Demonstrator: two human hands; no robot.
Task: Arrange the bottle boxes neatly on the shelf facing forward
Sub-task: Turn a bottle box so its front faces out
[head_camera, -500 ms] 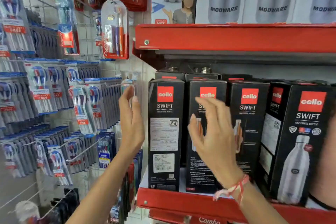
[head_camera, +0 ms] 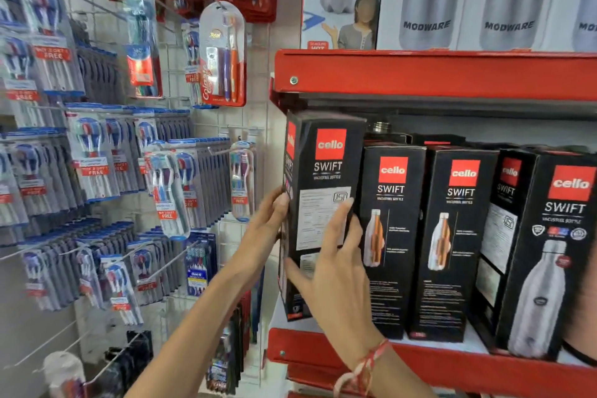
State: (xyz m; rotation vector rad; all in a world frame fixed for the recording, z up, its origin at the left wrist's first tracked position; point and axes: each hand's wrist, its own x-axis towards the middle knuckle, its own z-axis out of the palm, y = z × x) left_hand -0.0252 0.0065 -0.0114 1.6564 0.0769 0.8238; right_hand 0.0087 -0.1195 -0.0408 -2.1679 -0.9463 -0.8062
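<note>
A shop aisle here: a red metal shelf with a white liner carries a row of tall black cardboard boxes, and a second red shelf sits just above them holding pale boxes printed with steel bottles. To the left, a white wire grid wall is hung with rows of glossy blister-packed toothbrushes on hooks.

The leftmost box is at the shelf's left end, pulled forward of the row and raised, its top close under the upper shelf. It's matte black, rectangular, sharp-edged, with a red square logo, white lettering and a white printed label on the face turned towards us.

Left hand is pressed against the box's left side, fingers wrapped to the edge. Right hand, red and white thread at the wrist, lies flat on the front face, fingers spread, thumb low across the box. Both hands clasp it between them.

Beside it stand two upright boxes showing an orange-and-white bottle picture, then a larger box at the right, angled, showing a steel bottle.
</note>
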